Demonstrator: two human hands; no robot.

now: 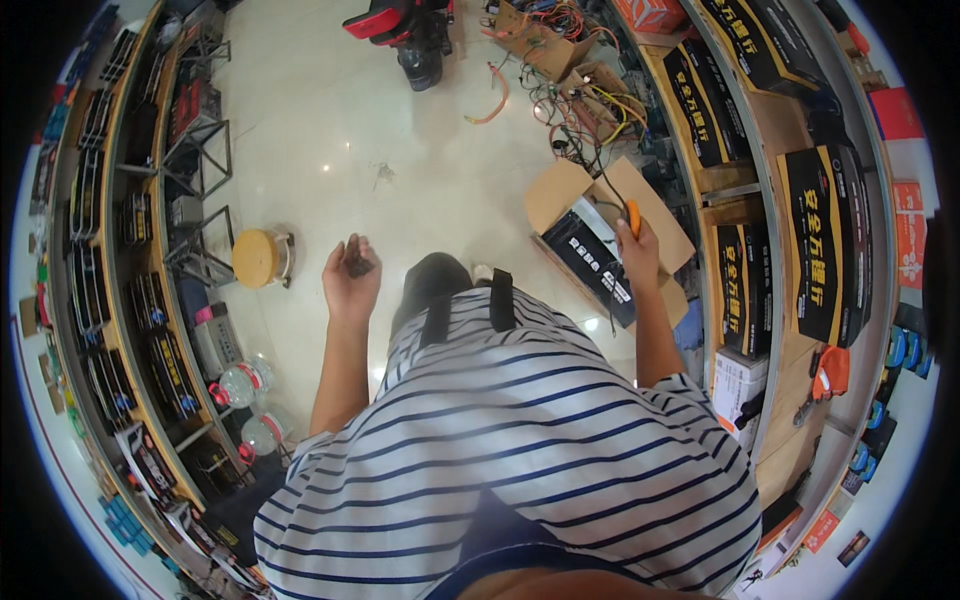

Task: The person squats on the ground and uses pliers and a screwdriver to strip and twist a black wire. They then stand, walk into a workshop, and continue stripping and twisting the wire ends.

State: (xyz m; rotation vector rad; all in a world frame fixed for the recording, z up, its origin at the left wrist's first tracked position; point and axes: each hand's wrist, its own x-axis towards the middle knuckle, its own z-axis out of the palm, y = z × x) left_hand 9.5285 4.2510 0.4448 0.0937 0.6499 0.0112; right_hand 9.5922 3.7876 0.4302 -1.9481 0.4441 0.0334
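Note:
My right hand (639,252) is closed round an orange-handled tool (633,217), whose working end I cannot make out. A thin dark cable (612,178) runs up beside it toward the tangle of wires. Under and beside this hand, an open cardboard box (560,188) stands on the floor with its flaps spread. A black-and-white printed package (585,255) shows along its near left side. Over the floor to the left, my left hand (352,275) hangs with loosely curled fingers, the fingertips dark. Nothing shows in it, and it touches nothing.
Shelves with black-and-yellow boxes (822,245) line the right side; more stocked shelves (150,300) line the left. A round wooden stool (257,258) and large clear bottles (245,383) stand at left. Tangled cables (560,35) and a red-and-black object (410,35) lie ahead.

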